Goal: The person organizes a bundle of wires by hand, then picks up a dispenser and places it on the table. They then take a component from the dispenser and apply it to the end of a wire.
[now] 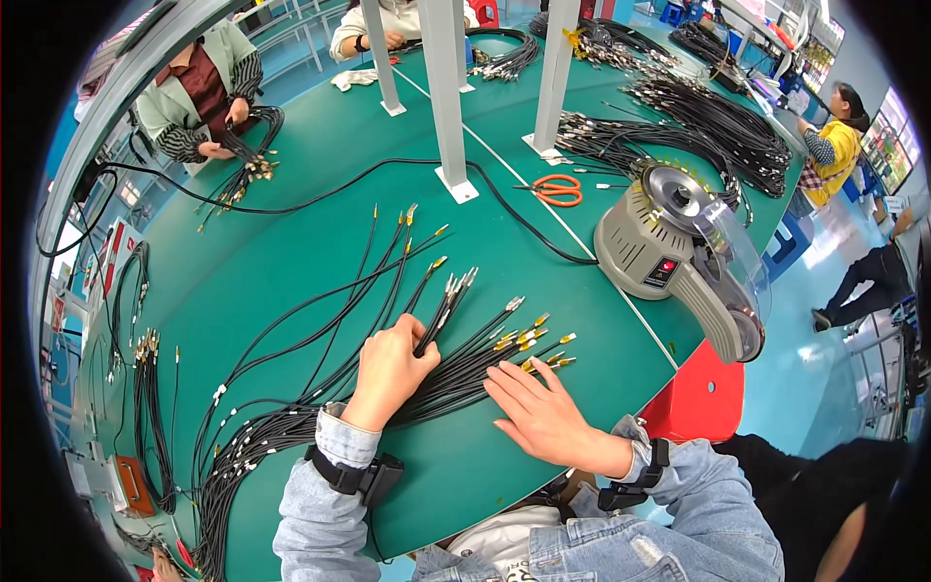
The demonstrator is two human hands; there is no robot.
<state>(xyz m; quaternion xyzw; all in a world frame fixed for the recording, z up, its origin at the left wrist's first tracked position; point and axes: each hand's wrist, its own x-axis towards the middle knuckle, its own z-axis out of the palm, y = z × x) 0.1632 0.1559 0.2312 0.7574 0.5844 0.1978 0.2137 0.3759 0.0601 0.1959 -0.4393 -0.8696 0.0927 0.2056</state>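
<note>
My left hand [390, 367] is closed around a few black cables [446, 308], whose metal-tipped ends stick out past the fingers. Beneath and beside it, a wide bundle of black cables [464, 373] fans over the green table, many tips wrapped in yellow. My right hand [543, 412] rests with its fingers stretched out at the bundle's right end, touching the cable tips and gripping nothing. White tags dot the bundle where it curves down at the left. More loose cables [335, 301] with yellow ends spread out beyond my left hand.
A grey round tape dispenser [630, 242] stands at the right, its cord crossing the table. Orange-handled scissors [555, 190] lie behind it. Grey posts [446, 107] rise from the tabletop. Cable piles [708, 126] fill the far right. Across the table, a person [199, 92] handles cables.
</note>
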